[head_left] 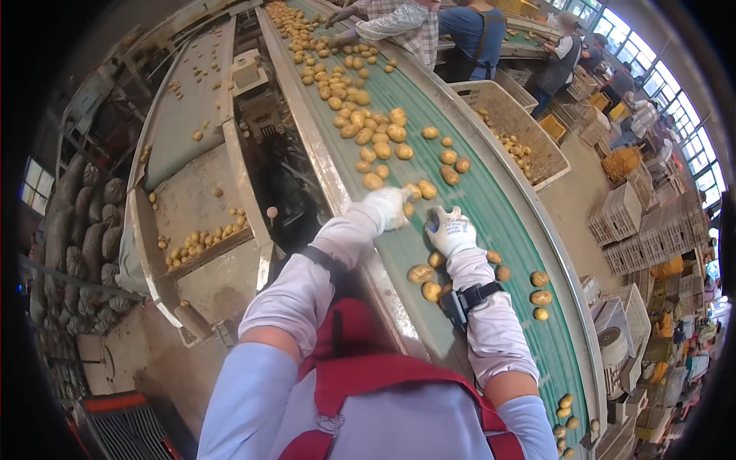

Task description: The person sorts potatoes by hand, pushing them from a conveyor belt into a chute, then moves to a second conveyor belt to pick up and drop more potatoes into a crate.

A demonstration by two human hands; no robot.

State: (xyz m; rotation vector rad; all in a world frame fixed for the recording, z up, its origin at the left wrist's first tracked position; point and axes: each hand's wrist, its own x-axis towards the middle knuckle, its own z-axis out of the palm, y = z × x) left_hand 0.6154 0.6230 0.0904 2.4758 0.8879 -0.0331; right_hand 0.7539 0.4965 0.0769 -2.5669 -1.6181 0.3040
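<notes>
A green conveyor belt (498, 207) runs under both of my gloved hands, with many potatoes (356, 96) spread over its upper part. My left hand (389, 208), in a white glove, is over the belt's left side, right beside a few potatoes; its fingers are partly hidden and blurred. To its right, my right hand (451, 230) has its thumb and fingers curled apart above the belt, and whether something lies in the palm is unclear. Several potatoes lie around my right wrist, and others sit along the belt's right side.
Metal rails (540, 222) edge the belt. A second conveyor (192, 100) with small potatoes stands at the left. Beyond the right rail is a plastic crate (552, 149) holding potatoes. Co-workers (471, 38) stand at the top, one reaching over the belt. Stacked crates (613, 215) fill the right side.
</notes>
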